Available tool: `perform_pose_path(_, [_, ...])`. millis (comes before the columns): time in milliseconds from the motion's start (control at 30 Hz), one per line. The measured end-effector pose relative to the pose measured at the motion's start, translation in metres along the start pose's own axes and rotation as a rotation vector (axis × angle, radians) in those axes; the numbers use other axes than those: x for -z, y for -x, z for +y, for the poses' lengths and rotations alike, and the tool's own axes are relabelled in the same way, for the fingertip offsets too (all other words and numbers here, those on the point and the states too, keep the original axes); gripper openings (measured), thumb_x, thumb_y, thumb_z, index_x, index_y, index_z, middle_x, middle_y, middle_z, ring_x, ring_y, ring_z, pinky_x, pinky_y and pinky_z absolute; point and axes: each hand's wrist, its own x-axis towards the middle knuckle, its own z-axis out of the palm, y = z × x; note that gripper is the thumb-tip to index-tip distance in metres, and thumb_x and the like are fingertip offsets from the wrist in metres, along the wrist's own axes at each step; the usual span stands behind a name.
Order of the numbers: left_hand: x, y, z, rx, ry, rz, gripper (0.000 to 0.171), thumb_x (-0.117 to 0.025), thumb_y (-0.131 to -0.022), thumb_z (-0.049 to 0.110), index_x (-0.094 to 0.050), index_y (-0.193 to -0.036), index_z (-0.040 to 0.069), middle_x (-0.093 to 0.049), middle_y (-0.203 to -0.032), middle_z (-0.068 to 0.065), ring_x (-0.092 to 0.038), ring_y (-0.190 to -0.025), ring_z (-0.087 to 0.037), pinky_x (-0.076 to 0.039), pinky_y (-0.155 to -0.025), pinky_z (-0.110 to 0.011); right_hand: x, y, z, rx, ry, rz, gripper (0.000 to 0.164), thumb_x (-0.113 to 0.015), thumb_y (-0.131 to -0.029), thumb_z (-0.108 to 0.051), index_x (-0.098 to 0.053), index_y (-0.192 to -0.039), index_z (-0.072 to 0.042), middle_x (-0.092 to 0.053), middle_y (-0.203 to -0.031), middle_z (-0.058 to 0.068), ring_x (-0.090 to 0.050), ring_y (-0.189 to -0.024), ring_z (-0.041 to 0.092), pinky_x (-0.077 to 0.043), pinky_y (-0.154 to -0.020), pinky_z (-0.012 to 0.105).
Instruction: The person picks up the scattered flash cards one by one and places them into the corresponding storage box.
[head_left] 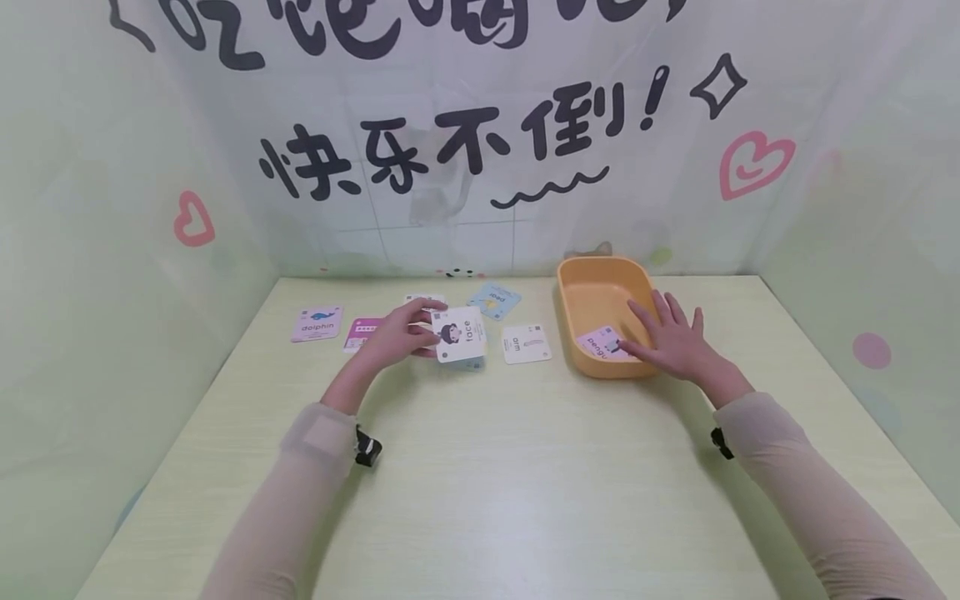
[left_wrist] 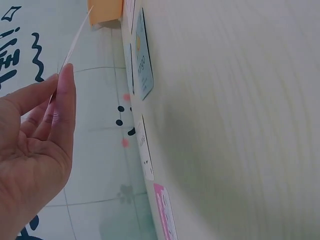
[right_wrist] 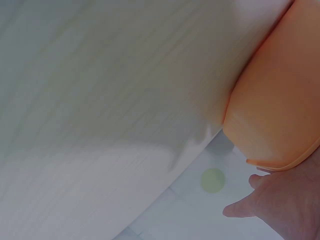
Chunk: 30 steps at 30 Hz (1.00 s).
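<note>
My left hand [head_left: 408, 335] pinches a white picture card [head_left: 467, 333] marked "face" between thumb and fingers, raised over the table. In the left wrist view that card shows nearly edge-on. A bluish card [head_left: 472, 364] lies partly hidden beneath it. My right hand [head_left: 678, 343] has its fingers spread above the right side of an orange bin [head_left: 600, 292]. Inside the bin is a pink penguin card [head_left: 600, 342], its end partly covered by my right thumb. In the right wrist view only part of that hand shows beside the bin's rim.
Left on the table lie a dolphin card [head_left: 317, 323] and a magenta card [head_left: 360, 333]. An arm card [head_left: 527, 344] sits between the left hand and the bin; a blue card [head_left: 495, 300] marked "road" or similar lies behind. A printed curtain [head_left: 442, 242] hangs at the back.
</note>
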Motion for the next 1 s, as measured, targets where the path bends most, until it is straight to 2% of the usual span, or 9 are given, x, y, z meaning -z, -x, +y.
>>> perform_pose_path(267, [-0.016, -0.011, 0.014, -0.034, 0.019, -0.026, 0.056, -0.06, -0.093, -0.007, -0.045, -0.145, 0.008, -0.055, -0.123, -0.021, -0.066, -0.099, -0.027, -0.064, -0.079, -0.034, 0.001, 0.0, -0.001, -0.003, 0.003, -0.012, 0.083, -0.047, -0.097, -0.057, -0.017, -0.159, -0.013, 0.002, -0.164, 0.03, 0.001, -0.15, 0.053, 0.006, -0.11, 0.083])
perform_pose_path(400, [-0.023, -0.018, 0.02, -0.049, 0.025, -0.035, 0.055, -0.06, -0.093, -0.007, -0.046, -0.144, 0.008, -0.056, -0.123, -0.022, -0.066, -0.101, -0.029, -0.064, -0.079, -0.035, 0.001, 0.0, -0.001, -0.003, 0.002, -0.008, 0.082, -0.047, -0.097, -0.057, -0.017, -0.159, -0.013, 0.001, -0.164, 0.03, 0.0, -0.15, 0.053, 0.005, -0.11, 0.084])
perform_pose_path(533, [-0.029, -0.024, 0.025, -0.057, 0.023, -0.044, 0.053, -0.059, -0.093, -0.007, -0.047, -0.143, 0.008, -0.055, -0.124, -0.022, -0.065, -0.103, -0.03, -0.064, -0.082, -0.041, 0.001, -0.001, 0.0, -0.004, 0.005, -0.004, 0.082, -0.047, -0.097, -0.057, -0.017, -0.159, -0.013, 0.001, -0.164, 0.03, 0.0, -0.15, 0.052, 0.005, -0.11, 0.084])
perform_pose_path(767, [-0.036, -0.03, 0.035, -0.079, 0.018, -0.064, 0.053, -0.06, -0.093, -0.007, -0.048, -0.142, 0.009, -0.053, -0.118, -0.018, -0.064, -0.092, -0.024, -0.063, -0.085, -0.045, 0.001, -0.002, 0.0, -0.002, 0.001, -0.004, 0.082, -0.048, -0.097, -0.057, -0.018, -0.159, -0.013, 0.001, -0.164, 0.03, -0.001, -0.15, 0.052, 0.005, -0.109, 0.084])
perform_pose_path(1000, [-0.044, -0.034, 0.044, -0.096, 0.026, -0.074, 0.054, -0.061, -0.093, -0.007, -0.047, -0.143, 0.009, -0.055, -0.119, -0.019, -0.066, -0.098, -0.028, -0.061, -0.087, -0.049, 0.0, -0.002, 0.0, 0.003, -0.007, 0.005, 0.083, -0.048, -0.096, -0.059, -0.019, -0.159, -0.013, 0.0, -0.164, 0.031, -0.002, -0.15, 0.053, 0.005, -0.109, 0.084])
